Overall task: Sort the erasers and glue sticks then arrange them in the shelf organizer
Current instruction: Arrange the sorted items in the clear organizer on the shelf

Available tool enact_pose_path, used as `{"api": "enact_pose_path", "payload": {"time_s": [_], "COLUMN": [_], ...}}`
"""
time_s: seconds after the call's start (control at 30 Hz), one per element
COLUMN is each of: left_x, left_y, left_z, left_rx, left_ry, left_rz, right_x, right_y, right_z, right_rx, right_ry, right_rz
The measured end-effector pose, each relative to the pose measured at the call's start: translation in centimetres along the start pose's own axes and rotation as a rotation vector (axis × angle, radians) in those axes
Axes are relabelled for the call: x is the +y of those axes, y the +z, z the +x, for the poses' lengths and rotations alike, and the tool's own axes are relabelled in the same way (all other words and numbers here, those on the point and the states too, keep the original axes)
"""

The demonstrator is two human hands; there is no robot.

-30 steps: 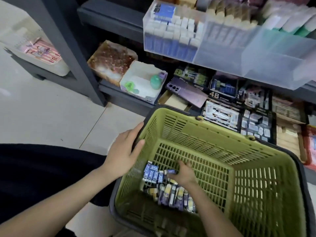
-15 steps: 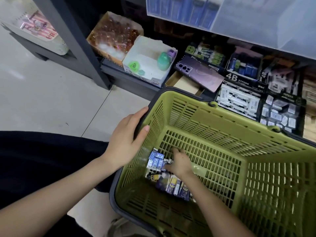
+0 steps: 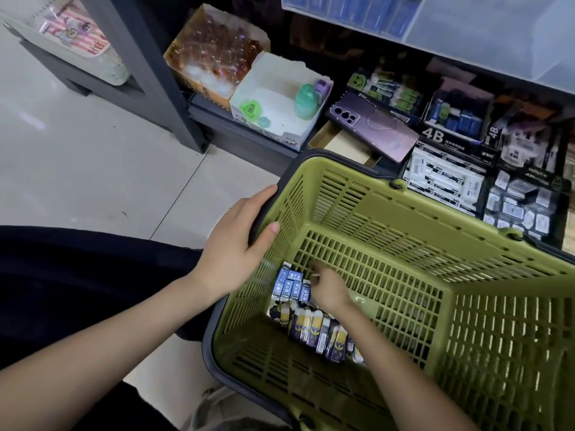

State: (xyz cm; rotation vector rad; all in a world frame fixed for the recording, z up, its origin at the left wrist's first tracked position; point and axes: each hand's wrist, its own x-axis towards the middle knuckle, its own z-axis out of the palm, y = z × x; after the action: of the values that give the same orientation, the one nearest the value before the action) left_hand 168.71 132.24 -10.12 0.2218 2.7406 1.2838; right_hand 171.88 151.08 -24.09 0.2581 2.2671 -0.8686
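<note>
Two hands work at one green basket [image 3: 404, 213]: the left hand [image 3: 236, 247] grips its dark rim, the right hand [image 3: 329, 290] reaches inside, fingers curled, on what I cannot tell. About six blue erasers [image 3: 287, 286] and a blurred, uncountable heap of purple-and-yellow packs [image 3: 314, 328] lie on its floor.

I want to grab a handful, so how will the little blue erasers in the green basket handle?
The erasers look small and blocky, so probably light and stiff. Flat sides should stop rolling. They lie loose in the basket, so a handful may slip apart.
</note>
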Motion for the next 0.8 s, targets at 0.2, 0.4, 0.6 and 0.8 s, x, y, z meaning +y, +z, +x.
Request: {"api": "enact_pose_path", "payload": {"time_s": [0.2, 0.4, 0.6, 0.8], "left_x": [-0.1, -0.2, 0.0, -0.1], "left_y": [0.1, 0.1, 0.1, 0.2], "left_z": [0.2, 0.2, 0.1, 0.2], "left_rx": [0.003, -0.011, -0.015, -0.005], "left_ry": [-0.007, -0.017, -0.024, -0.016], "left_rz": [-0.022, -0.021, -0.033, -0.019], "right_x": [-1.3, -1.6, -1.1, -2.5], "right_y": [1.6, 2.7, 3.0, 3.7], "right_z": [0.1, 0.6, 0.3, 0.2], "right_rx": [-0.07, -0.039, -0.011, -0.091], "right_ry": [-0.006, -0.011, -0.102, -0.114], "right_rz": [-0.029, -0.113, -0.083, -0.094]}}
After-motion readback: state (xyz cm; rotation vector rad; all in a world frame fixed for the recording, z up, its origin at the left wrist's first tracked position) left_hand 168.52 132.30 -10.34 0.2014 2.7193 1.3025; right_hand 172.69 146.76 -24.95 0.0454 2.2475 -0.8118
